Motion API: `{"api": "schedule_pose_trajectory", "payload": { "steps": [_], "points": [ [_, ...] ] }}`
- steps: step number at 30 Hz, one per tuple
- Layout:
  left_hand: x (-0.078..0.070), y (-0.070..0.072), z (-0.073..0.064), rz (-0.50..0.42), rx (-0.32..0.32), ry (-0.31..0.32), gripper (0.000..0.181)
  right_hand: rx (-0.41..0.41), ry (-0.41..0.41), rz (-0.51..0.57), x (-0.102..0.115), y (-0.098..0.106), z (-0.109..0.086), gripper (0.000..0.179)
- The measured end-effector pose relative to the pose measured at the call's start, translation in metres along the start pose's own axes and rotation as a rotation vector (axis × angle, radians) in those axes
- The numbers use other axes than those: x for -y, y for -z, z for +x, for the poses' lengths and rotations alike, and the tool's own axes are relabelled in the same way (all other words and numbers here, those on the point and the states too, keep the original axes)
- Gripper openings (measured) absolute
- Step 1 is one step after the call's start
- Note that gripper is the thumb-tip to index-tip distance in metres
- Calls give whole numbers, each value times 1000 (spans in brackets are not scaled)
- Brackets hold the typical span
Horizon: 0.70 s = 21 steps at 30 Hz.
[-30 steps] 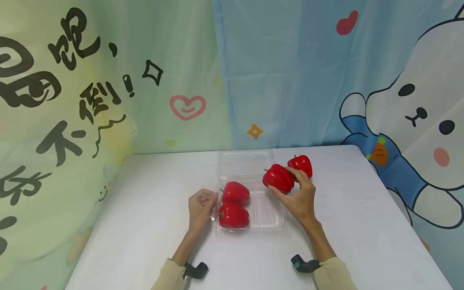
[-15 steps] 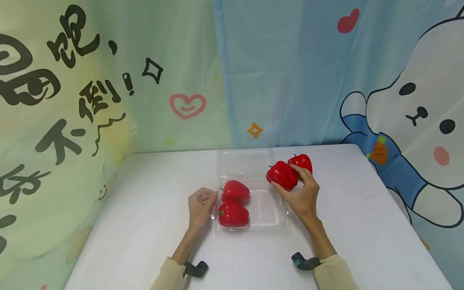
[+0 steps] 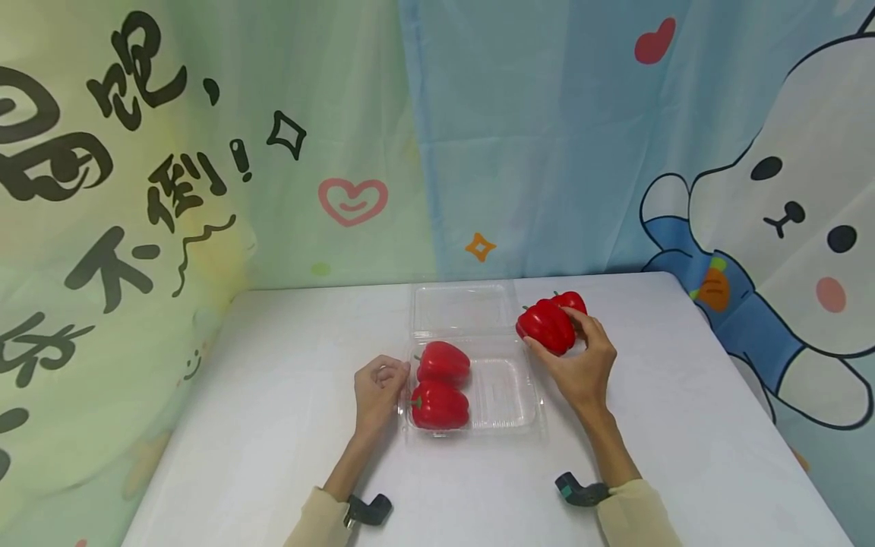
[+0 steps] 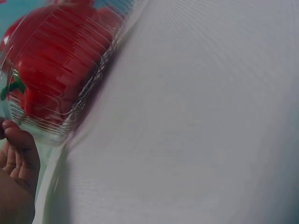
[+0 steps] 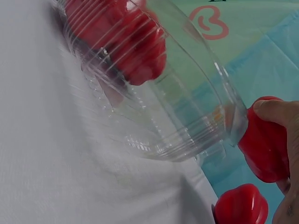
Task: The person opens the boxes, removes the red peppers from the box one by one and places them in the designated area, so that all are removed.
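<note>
A clear plastic clamshell container [image 3: 502, 395] lies with its lid folded back. Two red bell peppers [image 3: 440, 404] sit in its left half, also seen through the ridged wall in the left wrist view. At the container's left rim, my left hand [image 3: 378, 391] pinches the edge between thumb and curled finger. My right hand [image 3: 581, 368] grips another red bell pepper [image 3: 544, 327] between thumb and fingers, up and to the right of the container's bottom half. Just behind it, a further red bell pepper [image 3: 570, 301] stands on the table, partly covered in the head view.
The container's transparent lid [image 3: 465, 310] lies flat towards the back of the white-covered table [image 3: 273, 410]. A printed curtain [image 3: 533, 137] hangs directly behind the table's back edge. Dark camera mounts are strapped to both wrists.
My right hand has moved to the right with its bell pepper, away from the container and in front of the pepper behind. The left hand has stayed at the rim.
</note>
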<state>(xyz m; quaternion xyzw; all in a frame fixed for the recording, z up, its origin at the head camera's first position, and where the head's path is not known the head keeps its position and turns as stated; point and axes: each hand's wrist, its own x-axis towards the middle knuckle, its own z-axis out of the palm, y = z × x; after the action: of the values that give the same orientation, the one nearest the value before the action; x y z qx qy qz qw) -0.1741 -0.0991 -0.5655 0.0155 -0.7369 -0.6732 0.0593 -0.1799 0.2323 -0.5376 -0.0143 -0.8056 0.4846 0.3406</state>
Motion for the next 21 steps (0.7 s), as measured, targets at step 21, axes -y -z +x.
{"api": "schedule_pose_trajectory", "payload": {
  "steps": [21],
  "points": [
    [1,-1,-1,-23,12,-8,17,-118,-75,-27,-12,1,4,76]
  ]
}}
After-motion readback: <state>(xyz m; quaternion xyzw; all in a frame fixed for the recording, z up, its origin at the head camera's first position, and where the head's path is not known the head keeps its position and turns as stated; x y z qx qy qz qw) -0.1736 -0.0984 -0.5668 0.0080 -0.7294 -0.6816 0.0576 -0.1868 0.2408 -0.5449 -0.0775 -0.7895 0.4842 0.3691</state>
